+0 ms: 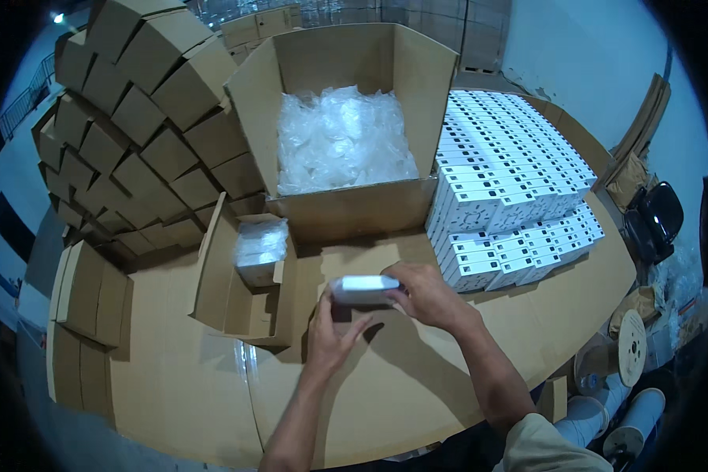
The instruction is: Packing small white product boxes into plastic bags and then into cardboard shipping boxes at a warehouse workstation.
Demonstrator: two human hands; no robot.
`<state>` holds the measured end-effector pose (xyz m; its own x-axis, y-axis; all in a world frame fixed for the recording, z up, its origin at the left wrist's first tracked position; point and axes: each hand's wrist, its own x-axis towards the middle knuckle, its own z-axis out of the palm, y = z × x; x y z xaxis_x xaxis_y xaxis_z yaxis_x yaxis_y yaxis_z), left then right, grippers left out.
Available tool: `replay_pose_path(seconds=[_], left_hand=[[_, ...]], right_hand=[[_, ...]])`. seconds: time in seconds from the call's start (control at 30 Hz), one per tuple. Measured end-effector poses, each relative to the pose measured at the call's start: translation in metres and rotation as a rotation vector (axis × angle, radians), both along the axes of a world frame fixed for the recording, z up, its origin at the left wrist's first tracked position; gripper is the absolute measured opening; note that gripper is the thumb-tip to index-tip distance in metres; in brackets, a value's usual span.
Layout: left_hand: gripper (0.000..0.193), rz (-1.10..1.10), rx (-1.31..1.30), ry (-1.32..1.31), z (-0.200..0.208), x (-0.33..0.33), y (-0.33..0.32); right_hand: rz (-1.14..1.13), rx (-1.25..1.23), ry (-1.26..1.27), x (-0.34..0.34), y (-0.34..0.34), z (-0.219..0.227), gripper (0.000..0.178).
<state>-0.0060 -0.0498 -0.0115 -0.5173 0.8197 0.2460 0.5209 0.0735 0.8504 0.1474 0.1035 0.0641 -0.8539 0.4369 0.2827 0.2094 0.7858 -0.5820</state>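
Above the table I hold a small flat white box (362, 288) level, its left end smeared by motion and seemingly in clear plastic. My right hand (429, 295) grips its right end between thumb and fingers. At the left end, the fingers of my left hand (329, 330) curl up against the box, thumb below it. Just left stands an open brown carton (240, 303) with several plastic-wrapped white boxes (259, 248) at its far end; its near part shows bare cardboard. Behind my hands, a large open carton (354, 212) holds a heap of clear plastic bags (346, 141).
Rows of stacked white boxes (511, 189) stand at the right of the cardboard-covered table (189, 385). Brown cartons (149, 134) pile high at the far left, with more cartons (86, 330) at the left edge. A black chair (657, 220) and spools (629, 350) stand beyond the right edge.
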Motion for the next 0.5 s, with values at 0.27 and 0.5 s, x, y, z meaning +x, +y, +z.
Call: replay_pose_path(seconds=[0.27, 0.5], left_hand=[[0.085, -0.098, -0.251, 0.480, 0.007, 0.033, -0.076], [0.076, -0.086, -0.522, 0.545, 0.024, 0.060, -0.142]], right_hand=[[0.039, -0.357, 0.369, -0.061, -0.018, 0.018, 0.024], [0.244, -0.292, 0.379, -0.133, -0.032, 0.007, 0.029]])
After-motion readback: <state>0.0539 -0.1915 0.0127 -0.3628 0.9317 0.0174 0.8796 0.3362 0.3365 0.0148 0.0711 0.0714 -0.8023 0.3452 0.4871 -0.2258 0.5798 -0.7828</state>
